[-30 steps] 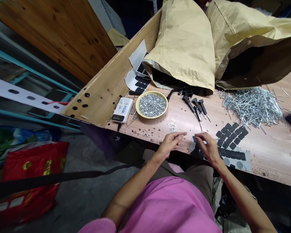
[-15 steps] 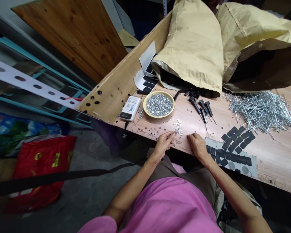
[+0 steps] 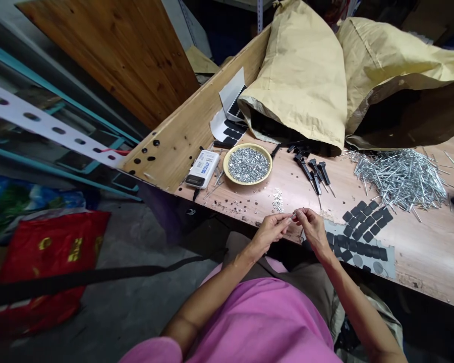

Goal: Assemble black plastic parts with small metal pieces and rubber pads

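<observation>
My left hand (image 3: 273,230) and my right hand (image 3: 311,228) meet fingertip to fingertip above the front edge of the table. Both are closed in a pinch. A tiny light-coloured piece shows between the fingertips, too small to name. Just beyond them lies a small patch of little silver nuts or washers (image 3: 277,200). A yellow bowl (image 3: 227,174) full of similar small metal pieces (image 3: 248,164) stands farther back to the left. Several black-handled parts with thin metal shafts (image 3: 315,174) lie behind my right hand.
Two large paper sacks (image 3: 298,75) (image 3: 386,55) lie open at the back. To the right are a heap of metal pins (image 3: 404,179) and black pads (image 3: 366,222). A white device (image 3: 203,169) lies beside the bowl, near the wooden side board (image 3: 196,116).
My left hand has moved right, away from the patch of small metal rings, and now meets my right hand. My right hand has lifted slightly, its fingers now pinched against the left's.
</observation>
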### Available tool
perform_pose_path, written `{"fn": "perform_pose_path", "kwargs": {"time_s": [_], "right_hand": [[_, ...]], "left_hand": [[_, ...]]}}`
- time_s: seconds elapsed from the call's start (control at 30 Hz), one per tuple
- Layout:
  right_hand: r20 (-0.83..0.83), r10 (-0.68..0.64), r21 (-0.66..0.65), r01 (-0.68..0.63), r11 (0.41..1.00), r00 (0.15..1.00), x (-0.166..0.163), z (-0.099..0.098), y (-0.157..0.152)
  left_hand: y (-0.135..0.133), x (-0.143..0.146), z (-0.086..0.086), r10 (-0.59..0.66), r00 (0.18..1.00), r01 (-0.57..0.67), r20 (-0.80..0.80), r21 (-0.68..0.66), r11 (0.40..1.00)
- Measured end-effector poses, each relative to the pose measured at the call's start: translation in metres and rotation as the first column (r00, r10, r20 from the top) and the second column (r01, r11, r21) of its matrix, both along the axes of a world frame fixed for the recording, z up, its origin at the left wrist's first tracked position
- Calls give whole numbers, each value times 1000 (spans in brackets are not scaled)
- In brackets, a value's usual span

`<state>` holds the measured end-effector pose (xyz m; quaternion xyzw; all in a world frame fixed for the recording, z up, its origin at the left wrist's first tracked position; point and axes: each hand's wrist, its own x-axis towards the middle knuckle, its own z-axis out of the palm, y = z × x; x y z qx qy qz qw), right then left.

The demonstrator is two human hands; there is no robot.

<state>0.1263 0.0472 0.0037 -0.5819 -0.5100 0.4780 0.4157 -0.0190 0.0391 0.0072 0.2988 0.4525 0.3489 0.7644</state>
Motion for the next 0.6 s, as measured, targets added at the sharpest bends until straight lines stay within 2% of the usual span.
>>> {"fn": "perform_pose_path", "kwargs": {"time_s": [0.2,0.33,0.47,0.6], "right_hand": [[-79,-17,-18,16,1000,997,6,9,-7],[-122,65,-67,-73,995,990,21,11,-5],[-61,185,-61,-189,980,981,35,13,-4],[86,255,42,-260,965,963,40,14,-7]], "left_hand": [[-1,3,1,-32,999,31,17,32,999],[-2,2,1,-84,996,86,-29,69,994],[-2,-1,2,-169,980,184,-109,147,972],[1,-4,6,-233,961,261,-149,206,943]]}}
